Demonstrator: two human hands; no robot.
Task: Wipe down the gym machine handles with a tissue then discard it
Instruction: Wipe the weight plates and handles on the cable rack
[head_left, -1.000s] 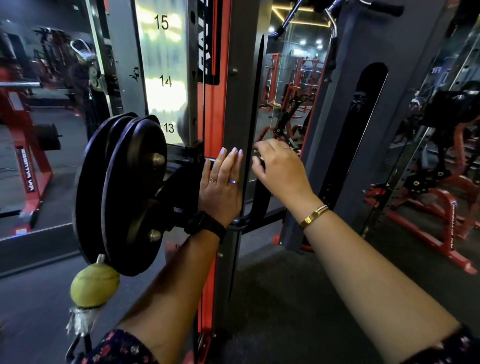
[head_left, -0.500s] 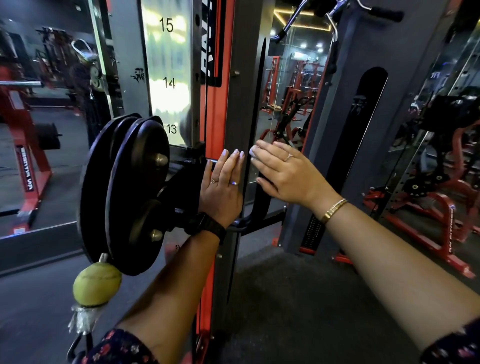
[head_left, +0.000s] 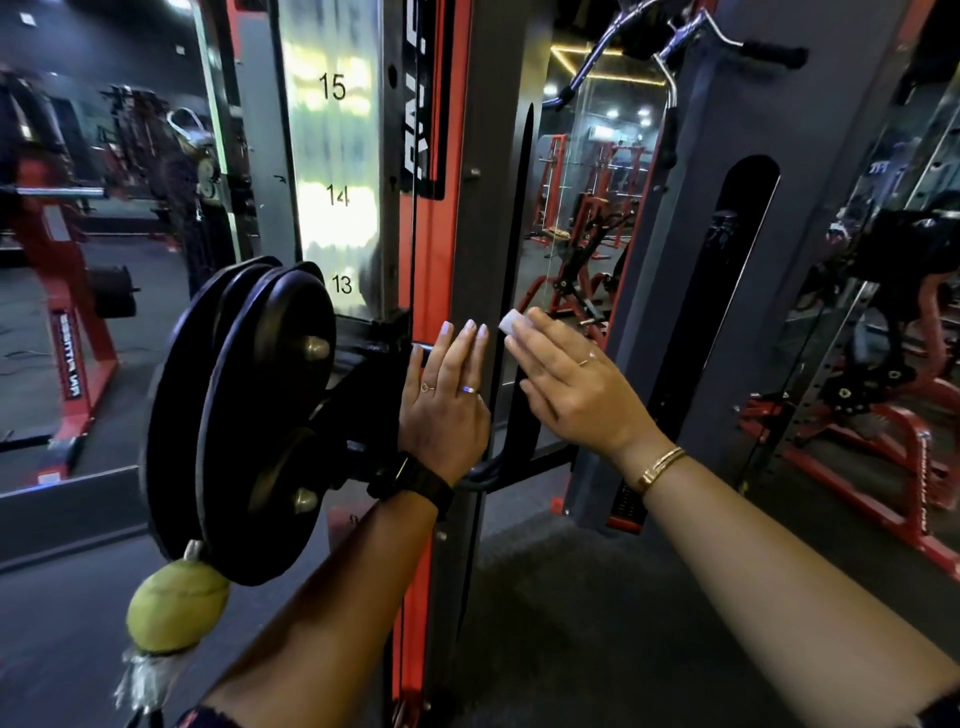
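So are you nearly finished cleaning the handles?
Not nearly. Done: nothing shows as finished; wiped metal looks the same as unwiped. In hand: the right hand presses the white tissue against the black handle, while the left hand rests flat on the grey post. Left: probably the rest of that handle, the overhead bar, then binning the tissue; no bin is in view.

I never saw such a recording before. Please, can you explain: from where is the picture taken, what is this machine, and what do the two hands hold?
The camera sits on the person's head, looking forward and down at their own arms. Before them stands a gym machine with black weight plates; a tennis ball hangs below these. The left hand lies flat on the grey upright and holds nothing. The right hand, fingers straight, presses a white tissue at the black vertical handle.
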